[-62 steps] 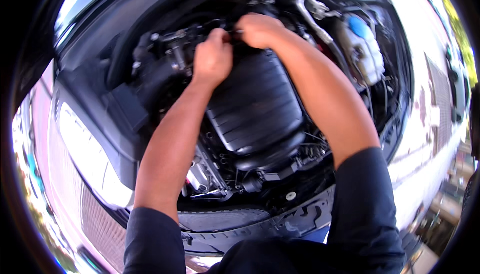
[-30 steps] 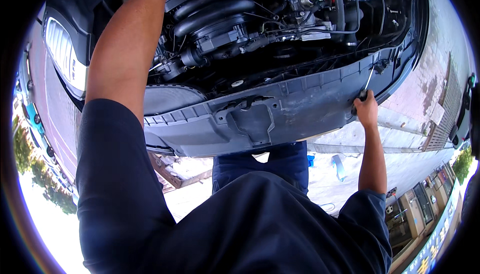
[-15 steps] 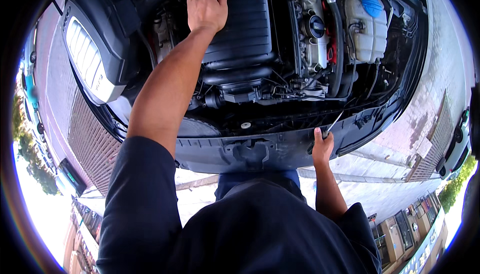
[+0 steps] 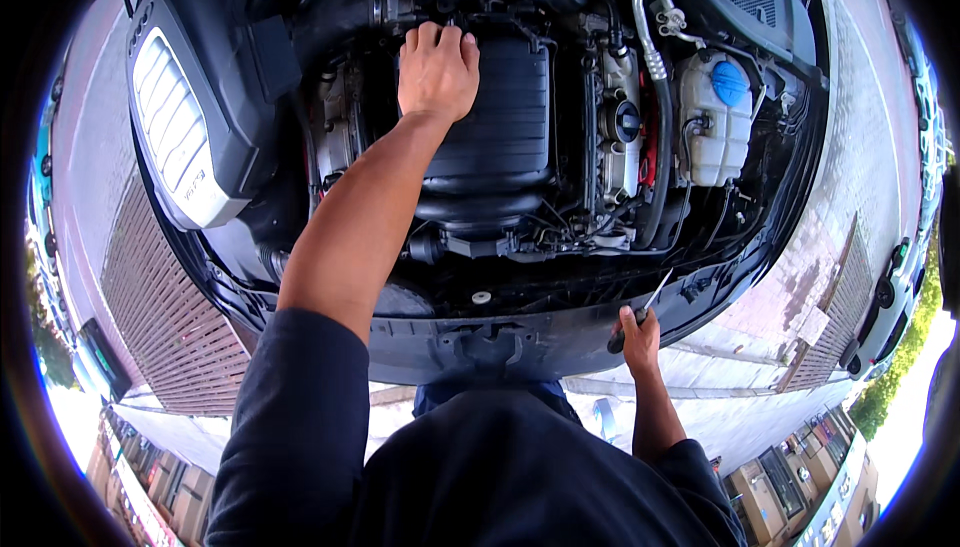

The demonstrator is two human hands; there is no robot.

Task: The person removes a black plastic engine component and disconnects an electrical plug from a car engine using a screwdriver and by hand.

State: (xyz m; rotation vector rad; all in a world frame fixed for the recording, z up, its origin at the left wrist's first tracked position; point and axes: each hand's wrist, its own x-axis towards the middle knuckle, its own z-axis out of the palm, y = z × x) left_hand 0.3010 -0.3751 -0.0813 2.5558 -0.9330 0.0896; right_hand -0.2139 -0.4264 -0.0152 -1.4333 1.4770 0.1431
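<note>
In the head view, a screwdriver (image 4: 657,293) is grasped by the right hand (image 4: 642,337) at the front panel (image 4: 560,347), its shaft pointed toward the engine bay. The left hand (image 4: 440,75) is laid over the far left edge of the ribbed black cover (image 4: 505,117); whether anything is gripped there cannot be told. Cover and panel are separated by a dark gap (image 4: 565,280); the white reservoir (image 4: 715,122) is set well apart, rightward.

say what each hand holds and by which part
Right hand: screwdriver-like tool, by its dark handle. Left hand: over the ribbed black cover; any grip cannot be told.
</note>
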